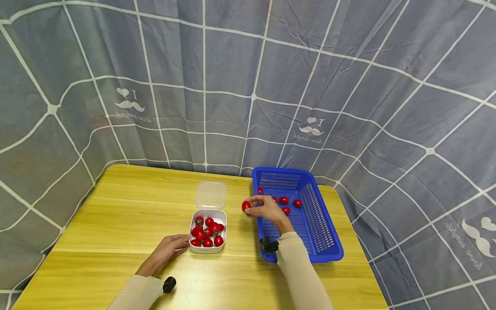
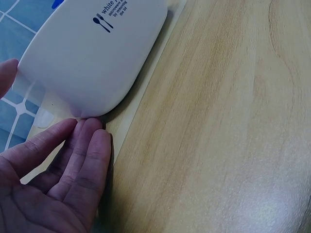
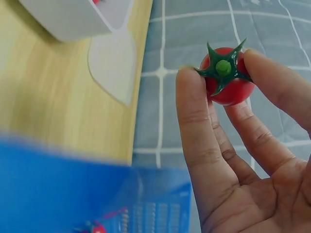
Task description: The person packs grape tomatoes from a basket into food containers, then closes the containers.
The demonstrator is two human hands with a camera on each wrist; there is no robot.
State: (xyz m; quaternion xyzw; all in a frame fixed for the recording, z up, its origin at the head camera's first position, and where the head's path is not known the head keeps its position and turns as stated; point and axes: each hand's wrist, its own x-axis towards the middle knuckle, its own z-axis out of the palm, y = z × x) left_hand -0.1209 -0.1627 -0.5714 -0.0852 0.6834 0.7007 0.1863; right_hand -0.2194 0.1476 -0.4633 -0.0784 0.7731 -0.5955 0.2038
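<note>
My right hand pinches a red cherry tomato between thumb and fingertips, just left of the blue basket's edge. A green star-shaped stem end faces the right wrist camera. My left hand touches the left side of a white square container. In the left wrist view, its fairly straight fingers rest against the container's lower corner, with the thumb by the rim. Several red cherry tomatoes with green stems lie inside the container.
A blue perforated basket stands on the right of the wooden table, with several cherry tomatoes in it. Behind the container lies a translucent lid. A grey checked curtain hangs behind the table.
</note>
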